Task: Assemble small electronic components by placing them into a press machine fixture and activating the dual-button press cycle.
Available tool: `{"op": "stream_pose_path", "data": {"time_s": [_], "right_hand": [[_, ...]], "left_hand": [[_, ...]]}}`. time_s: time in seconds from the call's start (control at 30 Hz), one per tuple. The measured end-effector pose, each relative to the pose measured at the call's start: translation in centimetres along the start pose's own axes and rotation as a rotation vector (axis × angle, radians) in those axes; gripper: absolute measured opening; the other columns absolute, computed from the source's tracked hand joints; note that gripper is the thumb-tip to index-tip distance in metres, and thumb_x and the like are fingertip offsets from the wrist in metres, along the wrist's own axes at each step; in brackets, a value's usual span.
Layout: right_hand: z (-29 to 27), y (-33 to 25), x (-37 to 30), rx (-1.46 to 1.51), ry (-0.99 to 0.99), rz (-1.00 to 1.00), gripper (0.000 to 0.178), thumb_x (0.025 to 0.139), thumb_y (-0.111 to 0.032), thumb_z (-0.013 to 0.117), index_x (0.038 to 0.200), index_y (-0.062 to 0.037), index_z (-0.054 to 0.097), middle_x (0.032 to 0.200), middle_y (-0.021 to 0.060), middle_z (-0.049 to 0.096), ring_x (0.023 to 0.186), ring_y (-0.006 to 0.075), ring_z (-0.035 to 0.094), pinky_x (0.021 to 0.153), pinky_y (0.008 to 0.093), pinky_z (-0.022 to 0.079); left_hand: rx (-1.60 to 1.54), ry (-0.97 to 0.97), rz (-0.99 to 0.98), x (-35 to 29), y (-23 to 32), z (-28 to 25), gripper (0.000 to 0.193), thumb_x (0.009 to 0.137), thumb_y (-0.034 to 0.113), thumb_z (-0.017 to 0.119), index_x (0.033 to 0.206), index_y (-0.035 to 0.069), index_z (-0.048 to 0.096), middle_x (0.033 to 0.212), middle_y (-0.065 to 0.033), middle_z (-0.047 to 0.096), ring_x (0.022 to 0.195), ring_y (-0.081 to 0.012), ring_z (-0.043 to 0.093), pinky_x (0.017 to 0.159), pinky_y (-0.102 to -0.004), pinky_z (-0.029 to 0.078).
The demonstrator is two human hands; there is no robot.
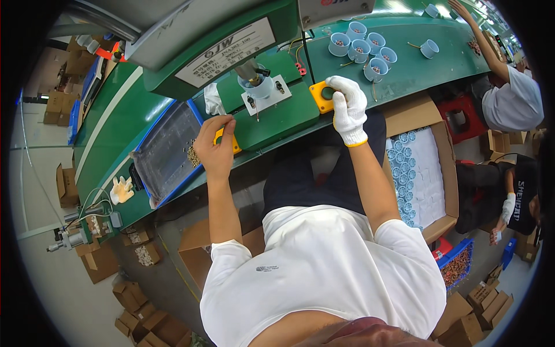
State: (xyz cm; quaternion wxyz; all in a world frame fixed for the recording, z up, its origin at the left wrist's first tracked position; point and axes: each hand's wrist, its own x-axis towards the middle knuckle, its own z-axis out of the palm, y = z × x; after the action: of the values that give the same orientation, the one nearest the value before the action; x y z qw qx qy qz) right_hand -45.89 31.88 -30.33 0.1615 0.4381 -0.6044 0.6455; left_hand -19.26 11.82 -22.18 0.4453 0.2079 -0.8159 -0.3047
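My bare left hand (215,147) is closed against a yellow button box (236,143) at the left front of a green press, hiding most of it. On the right, my right hand (348,107), in a white knitted glove, curls over a second yellow button box (315,96), with the thumb side against its dark round button. Between my hands, a light blue plastic cup (258,88) sits under the metal ram (250,70) of the press. The cup stands on a bolted metal plate (276,99), and a short wire end shows below it.
Several blue cups with wires (358,51) stand at the right of the green bench. A blue-edged tray (167,156) holds small brass-coloured parts. A carton (425,173) with stacked blue cups stands by my right arm. A loose glove (121,189) lies left; other people work at right.
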Motion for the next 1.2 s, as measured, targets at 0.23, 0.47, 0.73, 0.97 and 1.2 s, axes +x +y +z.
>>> {"op": "stream_pose_path", "data": {"time_s": [0.23,0.47,0.73,0.97,1.2], "right_hand": [[0.0,-0.1,0.1,0.024,0.008,0.025,0.026,0.108,-0.02,0.066,0.12,0.0004,0.075,0.119,0.018,0.079,0.109,0.0342,0.075,0.1,0.0427,0.058],[0.1,0.2,-0.1,0.023,-0.007,0.009,0.022,0.108,-0.015,0.064,0.121,-0.0005,0.075,0.121,0.0173,0.079,0.111,0.034,0.075,0.101,0.0422,0.058],[-0.1,-0.2,0.1,0.026,-0.01,0.018,0.021,0.106,-0.012,0.064,0.12,-0.0009,0.074,0.119,0.0166,0.078,0.109,0.0336,0.075,0.099,0.0425,0.058],[-0.1,-0.2,0.2,0.0,-0.018,-0.007,0.021,0.105,-0.012,0.064,0.12,-0.0012,0.074,0.12,0.0166,0.078,0.109,0.0345,0.074,0.098,0.0426,0.059],[-0.8,-0.2,0.1,0.001,-0.021,-0.069,0.024,0.098,-0.011,0.07,0.12,-0.0017,0.073,0.119,0.0176,0.078,0.108,0.0364,0.074,0.098,0.045,0.059]], "left_hand": [[-0.011,-0.031,0.015,3.4,1.9,0.3,0.011,0.093,0.002,0.085,0.101,-0.002,0.08,0.092,-0.011,0.078,0.081,-0.0212,0.071,0.077,-0.0334,0.056],[-0.099,-0.17,-0.027,7.3,3.5,0.6,0.01,0.093,0.005,0.086,0.099,-0.002,0.083,0.086,-0.0077,0.077,0.072,-0.013,0.067,0.07,-0.0284,0.053],[0.14,-0.428,-0.204,11.6,5.3,1.3,0.029,0.094,0.027,0.088,0.106,0.001,0.086,0.082,-0.0043,0.075,0.074,-0.0101,0.063,0.069,-0.0268,0.049],[0.33,-0.611,-0.188,13.4,5.3,2.3,0.038,0.091,0.037,0.09,0.112,0.005,0.087,0.096,-0.0095,0.083,0.087,-0.0161,0.076,0.082,-0.0304,0.06],[0.184,-0.362,-0.057,7.7,2.3,-0.3,0.022,0.098,0.015,0.082,0.116,0.003,0.085,0.096,-0.011,0.082,0.088,-0.0204,0.076,0.083,-0.0322,0.059]]}}
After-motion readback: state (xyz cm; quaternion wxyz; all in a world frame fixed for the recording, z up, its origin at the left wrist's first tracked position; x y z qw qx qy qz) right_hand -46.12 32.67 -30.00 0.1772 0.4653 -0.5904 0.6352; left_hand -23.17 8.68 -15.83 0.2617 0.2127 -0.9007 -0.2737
